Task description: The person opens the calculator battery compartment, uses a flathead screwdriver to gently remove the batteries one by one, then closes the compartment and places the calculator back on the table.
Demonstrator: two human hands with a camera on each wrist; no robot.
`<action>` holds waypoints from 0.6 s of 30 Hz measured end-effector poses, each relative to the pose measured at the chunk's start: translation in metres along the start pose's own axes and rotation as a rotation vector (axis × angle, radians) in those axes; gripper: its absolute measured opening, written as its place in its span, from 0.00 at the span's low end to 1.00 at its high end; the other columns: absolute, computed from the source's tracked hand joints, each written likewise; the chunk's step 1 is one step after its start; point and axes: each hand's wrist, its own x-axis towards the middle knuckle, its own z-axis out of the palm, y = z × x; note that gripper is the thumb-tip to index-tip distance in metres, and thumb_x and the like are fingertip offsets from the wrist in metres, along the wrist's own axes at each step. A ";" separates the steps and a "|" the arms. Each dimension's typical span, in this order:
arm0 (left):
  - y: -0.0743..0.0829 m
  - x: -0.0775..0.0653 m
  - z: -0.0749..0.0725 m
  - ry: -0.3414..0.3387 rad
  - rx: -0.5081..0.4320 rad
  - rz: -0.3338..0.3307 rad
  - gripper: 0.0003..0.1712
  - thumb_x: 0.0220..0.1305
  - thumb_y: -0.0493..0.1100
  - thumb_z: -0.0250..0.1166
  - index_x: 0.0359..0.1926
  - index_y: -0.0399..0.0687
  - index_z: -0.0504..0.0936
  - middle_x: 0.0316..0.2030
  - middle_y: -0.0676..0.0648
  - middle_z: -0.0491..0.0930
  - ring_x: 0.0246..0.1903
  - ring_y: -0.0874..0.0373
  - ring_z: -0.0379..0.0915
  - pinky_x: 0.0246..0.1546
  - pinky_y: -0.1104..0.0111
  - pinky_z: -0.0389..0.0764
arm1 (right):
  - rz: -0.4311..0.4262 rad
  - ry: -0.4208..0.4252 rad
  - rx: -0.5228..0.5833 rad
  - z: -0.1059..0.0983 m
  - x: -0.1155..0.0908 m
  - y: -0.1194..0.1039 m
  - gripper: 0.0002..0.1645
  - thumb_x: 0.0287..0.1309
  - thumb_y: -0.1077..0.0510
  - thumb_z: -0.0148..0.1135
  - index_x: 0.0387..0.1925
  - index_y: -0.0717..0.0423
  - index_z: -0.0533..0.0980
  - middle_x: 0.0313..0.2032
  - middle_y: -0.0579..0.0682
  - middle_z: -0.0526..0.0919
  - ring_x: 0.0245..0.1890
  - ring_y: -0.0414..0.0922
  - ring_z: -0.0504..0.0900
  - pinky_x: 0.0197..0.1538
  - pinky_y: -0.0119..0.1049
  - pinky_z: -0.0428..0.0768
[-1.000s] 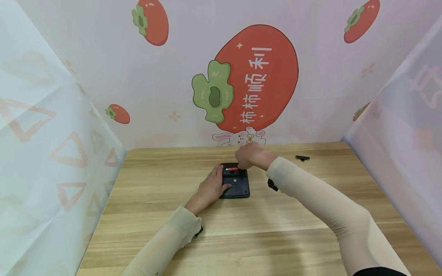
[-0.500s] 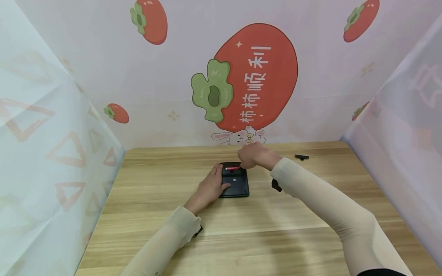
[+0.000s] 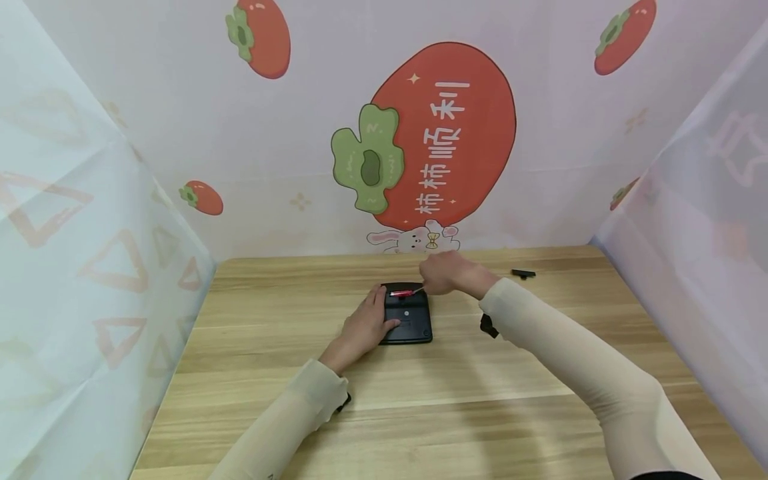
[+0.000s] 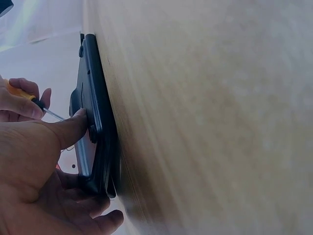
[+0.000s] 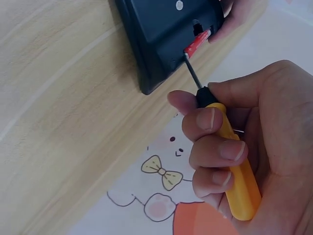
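Observation:
A flat black device (image 3: 414,330), its kind not certain, lies on the wooden table with an open battery compartment facing up. Inside the compartment sits a red battery (image 5: 196,43). At the device's left side, my left hand (image 3: 363,327) holds it, thumb on the upper face and fingers along the edge. My right hand (image 3: 445,272) grips a screwdriver (image 5: 239,178) by its yellow handle, fingers curled round it. In the right wrist view the thin metal shaft's tip meets the near end of the battery.
A small black cover (image 3: 523,273) lies apart at the table's back right. Behind the table (image 3: 288,293) rises a printed backdrop (image 3: 270,153), with pale sheets along both sides.
My right hand has shifted slightly right, and more of the screwdriver's shaft shows beside the battery. The left hand and the device stay in place.

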 end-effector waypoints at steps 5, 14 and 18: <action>0.000 0.000 0.001 -0.003 -0.003 -0.003 0.49 0.76 0.56 0.66 0.83 0.38 0.54 0.83 0.37 0.53 0.79 0.42 0.58 0.71 0.49 0.73 | -0.016 0.020 0.024 0.003 -0.003 0.004 0.22 0.73 0.56 0.57 0.19 0.48 0.72 0.17 0.43 0.65 0.19 0.41 0.64 0.26 0.36 0.63; -0.001 0.000 0.001 -0.003 -0.011 -0.005 0.49 0.75 0.55 0.67 0.83 0.37 0.54 0.83 0.37 0.52 0.79 0.42 0.57 0.72 0.49 0.71 | -0.024 0.029 0.040 0.008 -0.003 0.008 0.20 0.73 0.56 0.57 0.20 0.49 0.75 0.17 0.43 0.66 0.20 0.42 0.67 0.27 0.37 0.64; 0.001 -0.001 0.000 -0.003 -0.005 -0.003 0.49 0.75 0.55 0.67 0.83 0.37 0.54 0.82 0.36 0.53 0.79 0.42 0.58 0.72 0.49 0.71 | -0.025 0.036 0.005 0.005 -0.003 0.004 0.20 0.73 0.55 0.58 0.21 0.48 0.74 0.18 0.43 0.66 0.20 0.42 0.67 0.27 0.37 0.65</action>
